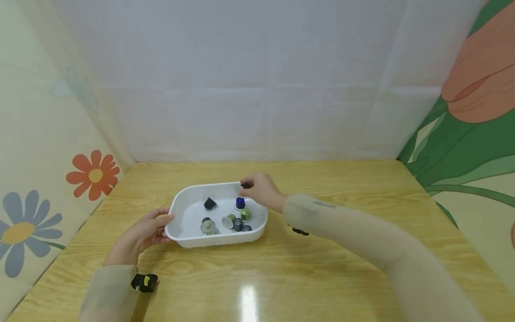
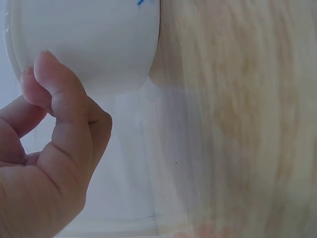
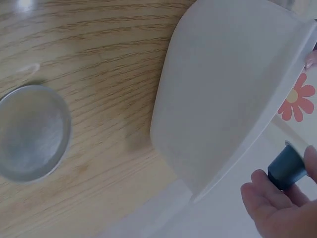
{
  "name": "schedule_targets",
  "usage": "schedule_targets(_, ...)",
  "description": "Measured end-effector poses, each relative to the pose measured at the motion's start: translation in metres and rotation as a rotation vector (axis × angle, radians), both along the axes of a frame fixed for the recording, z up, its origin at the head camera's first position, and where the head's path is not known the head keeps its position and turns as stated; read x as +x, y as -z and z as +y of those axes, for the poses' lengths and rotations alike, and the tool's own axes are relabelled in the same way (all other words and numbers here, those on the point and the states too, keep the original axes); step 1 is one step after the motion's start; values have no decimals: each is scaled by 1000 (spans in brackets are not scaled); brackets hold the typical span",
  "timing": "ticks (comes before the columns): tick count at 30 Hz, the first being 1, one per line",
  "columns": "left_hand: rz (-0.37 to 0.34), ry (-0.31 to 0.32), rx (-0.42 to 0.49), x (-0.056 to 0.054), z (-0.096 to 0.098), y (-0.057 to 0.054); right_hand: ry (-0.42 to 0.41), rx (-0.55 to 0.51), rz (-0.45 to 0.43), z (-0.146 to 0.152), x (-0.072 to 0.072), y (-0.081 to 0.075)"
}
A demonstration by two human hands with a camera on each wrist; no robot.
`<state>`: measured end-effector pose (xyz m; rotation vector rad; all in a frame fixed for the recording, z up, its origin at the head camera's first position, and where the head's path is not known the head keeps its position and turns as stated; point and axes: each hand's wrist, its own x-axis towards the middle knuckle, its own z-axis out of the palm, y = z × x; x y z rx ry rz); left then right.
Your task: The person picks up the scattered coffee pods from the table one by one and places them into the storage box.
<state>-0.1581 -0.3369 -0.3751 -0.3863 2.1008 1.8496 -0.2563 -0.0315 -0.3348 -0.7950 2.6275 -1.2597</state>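
My left hand (image 1: 150,229) grips the left end of a white oval tray (image 1: 193,243), thumb over the rim. The left wrist view has its curled fingers (image 2: 67,109) against the tray wall. Above the tray's far right edge, my right hand (image 1: 262,191) pinches a dark blue-green coffee capsule (image 3: 286,168) between thumb and fingers. Inside the tray lie several capsules: a black one (image 1: 210,203) toward the back left, a purple-blue one (image 1: 240,203), a green one (image 1: 246,214) and a dark grey one (image 1: 238,224) at the right. A pale capsule (image 1: 207,226) sits near the front.
A round silvery disc (image 3: 33,134) lies on the wooden table (image 1: 330,286) in the right wrist view, beside the tray. White cloth (image 1: 257,89) hangs behind the table, and flower-patterned panels (image 1: 36,134) stand at both sides.
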Motion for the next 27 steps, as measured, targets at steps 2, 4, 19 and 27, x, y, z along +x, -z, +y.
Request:
schedule_targets(2,3,6,0,0,0,-1,-9,-7,5,-3,0,0)
schedule_targets(4,6,10,-1,0,1,-2,-14,-15,5,-5,1,1)
schedule_targets(19,-2,13,-14,0,2,-4,-46,-9,1,-21,4,5)
schedule_targets(27,-8,12,-23,1,-1,-2,-40,-8,-26,-27,5,7)
